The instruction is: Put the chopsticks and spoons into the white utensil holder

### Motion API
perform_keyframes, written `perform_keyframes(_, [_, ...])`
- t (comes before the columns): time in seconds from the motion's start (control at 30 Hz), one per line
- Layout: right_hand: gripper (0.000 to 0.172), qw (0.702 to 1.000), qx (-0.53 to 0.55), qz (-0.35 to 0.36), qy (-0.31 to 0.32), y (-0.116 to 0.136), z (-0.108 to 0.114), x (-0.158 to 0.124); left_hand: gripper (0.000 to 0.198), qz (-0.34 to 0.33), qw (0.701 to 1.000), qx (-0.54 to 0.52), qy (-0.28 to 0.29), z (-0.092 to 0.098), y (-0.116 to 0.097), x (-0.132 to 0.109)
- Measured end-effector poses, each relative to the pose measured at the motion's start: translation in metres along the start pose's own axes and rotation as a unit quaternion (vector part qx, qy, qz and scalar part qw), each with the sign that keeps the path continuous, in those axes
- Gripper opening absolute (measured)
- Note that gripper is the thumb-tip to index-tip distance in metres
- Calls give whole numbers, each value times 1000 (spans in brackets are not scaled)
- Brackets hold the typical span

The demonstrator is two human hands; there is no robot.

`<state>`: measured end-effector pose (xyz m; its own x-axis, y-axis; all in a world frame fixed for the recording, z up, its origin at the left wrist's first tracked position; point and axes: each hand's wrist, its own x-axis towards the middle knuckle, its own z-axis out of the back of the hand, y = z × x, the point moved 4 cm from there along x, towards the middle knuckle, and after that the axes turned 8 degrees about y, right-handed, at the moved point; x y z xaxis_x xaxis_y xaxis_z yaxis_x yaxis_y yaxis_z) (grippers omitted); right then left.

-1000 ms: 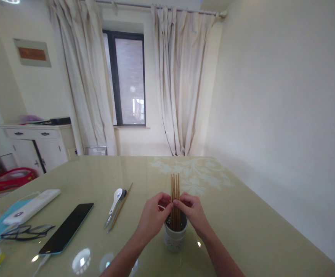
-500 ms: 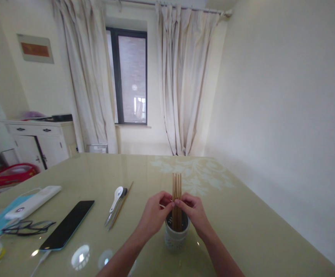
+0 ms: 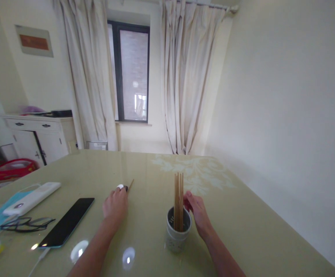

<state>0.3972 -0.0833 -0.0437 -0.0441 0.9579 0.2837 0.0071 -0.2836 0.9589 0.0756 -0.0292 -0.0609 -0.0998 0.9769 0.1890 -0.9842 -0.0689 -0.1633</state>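
A bundle of several wooden chopsticks (image 3: 178, 200) stands upright in a pale grey-green utensil holder (image 3: 176, 239) with small holes in its bottom. Just right of the chopsticks, my right hand (image 3: 196, 209) is half curled, its thumb and fingers loosely apart around nothing visible. My left hand (image 3: 114, 204) lies over the utensils to the left, back upward, hiding its own fingertips. Past its knuckles show the end of a white spoon (image 3: 120, 186), a dark utensil tip (image 3: 125, 188) beside it, and the thin end of a single chopstick (image 3: 131, 184).
On the table's (image 3: 147, 231) left lie a black phone (image 3: 67, 223) on a cable, folded glasses (image 3: 27, 224), a white power bank (image 3: 33, 198) and a blue mask (image 3: 4, 209). A white wall (image 3: 283, 115) borders the right edge.
My left hand has left the chopstick bundle and moved left onto the spoon and utensils. My right hand has come slightly away from the chopsticks, which still stand in the holder.
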Motion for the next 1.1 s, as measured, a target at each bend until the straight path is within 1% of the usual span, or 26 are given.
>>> perform_keyframes(0.07, [71, 1000, 8, -3, -18, -1, 2, 0, 17, 8, 1000, 16, 2, -6, 6, -2])
perform_keyframes(0.13, [73, 999, 17, 0, -35, -1, 4, -1, 17, 17, 1000, 2, 13, -9, 8, -4])
perform_keyframes(0.2, [73, 999, 22, 4, -49, 0, 6, 0, 18, 22, 999, -19, 32, -10, 7, -5])
perform_keyframes(0.27, [74, 998, 13, 12, -64, 3, 8, 0, 20, 9, 997, -51, 49, -8, 1, -5])
perform_keyframes(0.33, [74, 995, -13, 36, -89, 10, 10, -1, 23, -20, 995, -78, 54, 0, -11, -5])
perform_keyframes(0.4, [69, 987, -48, 83, -130, 20, 14, -5, 25, -52, 987, -147, 46, 10, -28, -10])
perform_keyframes(0.43, [65, 980, -67, 113, -151, 25, 16, -8, 26, -70, 977, -200, 36, 16, -39, -14])
perform_keyframes(0.47, [60, 972, -86, 146, -166, 31, 17, -13, 27, -90, 959, -266, 23, 21, -49, -21])
perform_keyframes(0.5, [55, 963, -105, 179, -171, 37, 18, -17, 28, -115, 936, -332, 7, 26, -60, -29])
perform_keyframes(0.53, [50, 955, -123, 211, -165, 42, 17, -22, 28, -147, 912, -384, -8, 30, -70, -39])
perform_keyframes(0.57, [44, 949, -141, 242, -147, 46, 15, -27, 27, -181, 892, -414, -21, 33, -80, -50])
perform_keyframes(0.6, [38, 943, -157, 268, -120, 49, 12, -32, 26, -222, 875, -429, -32, 35, -90, -61])
perform_keyframes(0.67, [31, 934, -177, 304, -57, 52, 2, -42, 23, -309, 851, -424, -37, 35, -106, -83])
perform_keyframes(0.73, [24, 939, -159, 305, -18, 52, -9, -47, 21, -368, 836, -405, -31, 32, -115, -98])
perform_keyframes(0.8, [20, 959, -94, 265, -20, 53, -15, -47, 23, -389, 828, -404, -26, 30, -117, -104])
perform_keyframes(0.87, [23, 975, -3, 217, -54, 55, -14, -42, 26, -388, 817, -425, -27, 30, -115, -105])
perform_keyframes(0.93, [28, 969, 77, 203, -120, 60, -3, -36, 33, -375, 809, -452, -31, 29, -112, -103])
perform_keyframes(1.0, [32, 948, 127, 218, -196, 67, 14, -32, 54, -359, 799, -482, -26, 27, -111, -101])
perform_keyframes(1.03, [32, 939, 139, 224, -222, 70, 22, -30, 67, -353, 793, -497, -13, 25, -112, -101])
perform_keyframes(1.1, [32, 931, 148, 228, -244, 72, 34, -26, 89, -347, 779, -521, 35, 18, -116, -100])
